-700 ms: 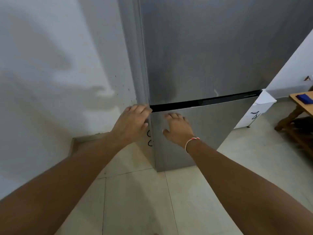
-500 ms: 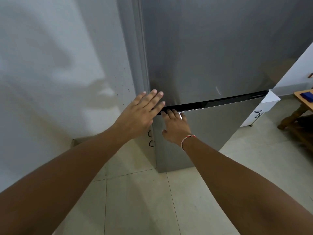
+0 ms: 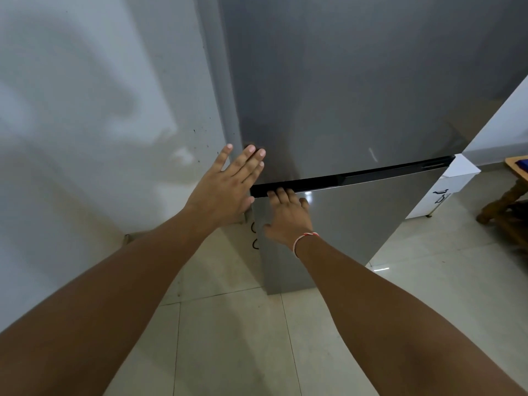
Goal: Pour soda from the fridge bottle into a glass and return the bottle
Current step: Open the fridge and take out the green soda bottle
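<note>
A tall grey fridge fills the middle of the view, with an upper door [image 3: 357, 81] and a lower door [image 3: 363, 224] split by a dark gap. My left hand [image 3: 228, 187] lies flat, fingers spread, against the upper door's bottom left corner. My right hand [image 3: 288, 215], a red-and-white thread on its wrist, has its fingertips hooked over the top edge of the lower door near its left end. The lower door stands slightly out from the fridge body. No bottle or glass is in view; the fridge's inside is hidden.
A white wall [image 3: 85, 110] runs close along the fridge's left side. A white cabinet [image 3: 445, 192] stands to the right of the fridge, and a wooden table [image 3: 511, 201] is at the far right edge. Pale floor tiles [image 3: 228, 338] lie below my arms.
My left hand rose from the lower door's corner and spread flat on the upper door. My right fingers slid up into the gap, and the lower door's left edge came out a little.
</note>
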